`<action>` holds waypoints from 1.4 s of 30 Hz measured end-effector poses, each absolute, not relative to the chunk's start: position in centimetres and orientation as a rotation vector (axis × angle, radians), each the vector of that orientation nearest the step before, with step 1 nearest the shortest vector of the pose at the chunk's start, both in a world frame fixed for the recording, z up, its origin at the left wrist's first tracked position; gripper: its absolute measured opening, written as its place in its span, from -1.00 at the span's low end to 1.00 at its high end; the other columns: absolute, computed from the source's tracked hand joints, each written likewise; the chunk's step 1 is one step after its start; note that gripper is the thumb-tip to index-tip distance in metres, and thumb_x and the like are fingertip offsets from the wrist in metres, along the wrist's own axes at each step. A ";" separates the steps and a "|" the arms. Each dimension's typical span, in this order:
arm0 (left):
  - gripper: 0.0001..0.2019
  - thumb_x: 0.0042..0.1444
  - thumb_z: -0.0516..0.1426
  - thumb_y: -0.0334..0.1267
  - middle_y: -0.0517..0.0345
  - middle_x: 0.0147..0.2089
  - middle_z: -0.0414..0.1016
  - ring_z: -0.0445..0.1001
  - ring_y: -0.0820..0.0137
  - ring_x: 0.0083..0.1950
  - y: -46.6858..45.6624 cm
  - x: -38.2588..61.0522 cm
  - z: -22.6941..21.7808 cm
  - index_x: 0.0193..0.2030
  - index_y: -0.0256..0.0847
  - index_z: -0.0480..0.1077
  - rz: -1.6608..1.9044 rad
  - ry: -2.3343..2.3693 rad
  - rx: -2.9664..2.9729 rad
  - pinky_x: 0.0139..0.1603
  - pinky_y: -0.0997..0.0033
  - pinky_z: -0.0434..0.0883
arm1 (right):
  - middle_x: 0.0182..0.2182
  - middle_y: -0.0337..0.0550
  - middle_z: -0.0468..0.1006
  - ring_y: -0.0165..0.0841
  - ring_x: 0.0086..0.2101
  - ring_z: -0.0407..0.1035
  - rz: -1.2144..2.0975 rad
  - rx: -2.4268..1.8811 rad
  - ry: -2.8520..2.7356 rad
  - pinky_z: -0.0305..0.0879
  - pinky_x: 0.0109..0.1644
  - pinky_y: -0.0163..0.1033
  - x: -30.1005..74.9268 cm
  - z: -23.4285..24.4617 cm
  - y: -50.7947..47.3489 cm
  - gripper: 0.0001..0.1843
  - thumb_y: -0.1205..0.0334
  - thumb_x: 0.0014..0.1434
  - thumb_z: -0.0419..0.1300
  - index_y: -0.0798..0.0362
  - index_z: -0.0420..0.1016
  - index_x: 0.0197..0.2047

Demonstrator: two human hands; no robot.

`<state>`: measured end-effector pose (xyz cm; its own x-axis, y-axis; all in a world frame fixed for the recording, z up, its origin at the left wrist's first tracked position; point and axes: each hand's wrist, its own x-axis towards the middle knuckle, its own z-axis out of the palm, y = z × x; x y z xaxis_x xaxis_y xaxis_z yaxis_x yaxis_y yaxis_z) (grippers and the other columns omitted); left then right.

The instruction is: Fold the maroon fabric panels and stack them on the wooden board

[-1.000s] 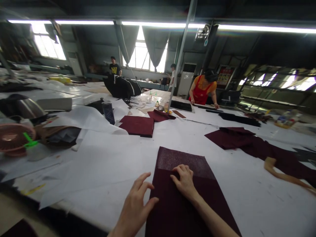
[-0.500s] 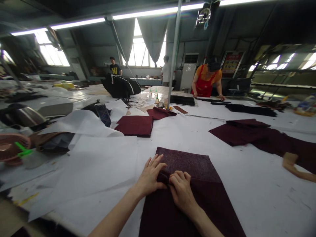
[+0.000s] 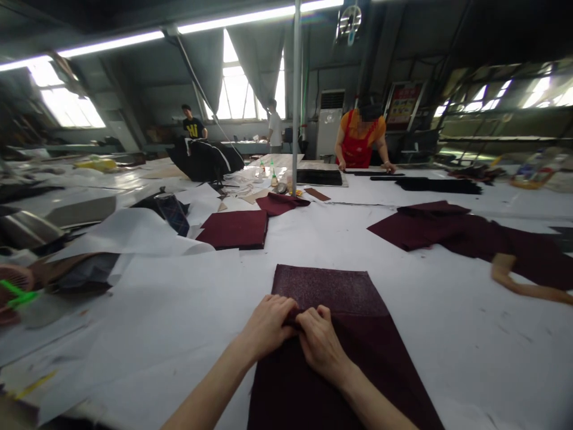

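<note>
A dark maroon fabric panel [image 3: 362, 352] lies on the white-covered table in front of me, with a lighter, speckled band [image 3: 326, 289] across its far end. My left hand [image 3: 271, 322] pinches the fabric near its left side, close to the edge of that band. Right beside it, my right hand [image 3: 321, 340] has its fingers curled onto the same raised bit of cloth. The two hands nearly touch, and the cloth between their fingertips is partly hidden.
Beyond the panel sits a stack of maroon pieces [image 3: 235, 229]. More maroon cloth [image 3: 430, 227] and a tan strip [image 3: 508, 275] lie to the right. White sheets [image 3: 170, 298] cover the left. A metal pole [image 3: 296, 101] rises mid-table; a co-worker in a red apron [image 3: 359, 143] stands beyond.
My left hand's fingers, spread before, have closed down onto the cloth. My right hand has shifted slightly left. The whole view has turned a little to the right.
</note>
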<state>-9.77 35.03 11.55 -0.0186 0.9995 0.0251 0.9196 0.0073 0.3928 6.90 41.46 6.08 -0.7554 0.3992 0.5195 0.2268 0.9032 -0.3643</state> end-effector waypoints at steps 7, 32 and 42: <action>-0.90 -0.01 0.19 -0.31 0.13 -0.23 0.53 0.48 0.26 -0.17 36.1 -9.0 9.4 -0.30 -0.14 0.40 0.369 2.075 1.848 -0.25 0.41 0.26 | -0.25 -0.08 0.51 -0.22 -0.19 0.31 0.147 -0.694 -2.562 -0.07 0.08 -0.04 14.1 6.6 46.4 -0.69 0.22 0.24 0.07 0.06 0.33 0.05; -0.87 0.08 0.19 -0.34 0.19 -0.17 0.47 0.40 0.34 -0.10 34.4 -11.8 7.8 -0.20 -0.12 0.46 0.739 2.200 1.982 -0.01 0.34 0.32 | -0.30 -0.19 0.46 -0.30 -0.20 0.30 0.622 -0.530 -2.386 0.11 -0.08 -0.13 5.8 5.3 45.1 -0.82 0.38 0.23 0.15 -0.06 0.53 -0.20; -0.78 0.25 0.02 -0.39 0.14 -0.18 0.45 0.41 0.41 -0.18 33.2 -12.7 5.7 -0.07 -0.15 0.45 0.774 2.162 2.330 -0.12 0.41 0.43 | -0.29 -0.16 0.40 -0.30 -0.22 0.24 0.408 -0.414 -2.445 0.09 -0.09 -0.12 5.8 4.1 45.3 -0.64 0.44 0.23 0.11 -0.13 0.51 0.00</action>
<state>-12.66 33.24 5.71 0.0183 0.9067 0.4213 0.9681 -0.1214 0.2193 5.76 45.31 4.12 -0.7598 0.3855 0.5235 0.1947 0.9032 -0.3824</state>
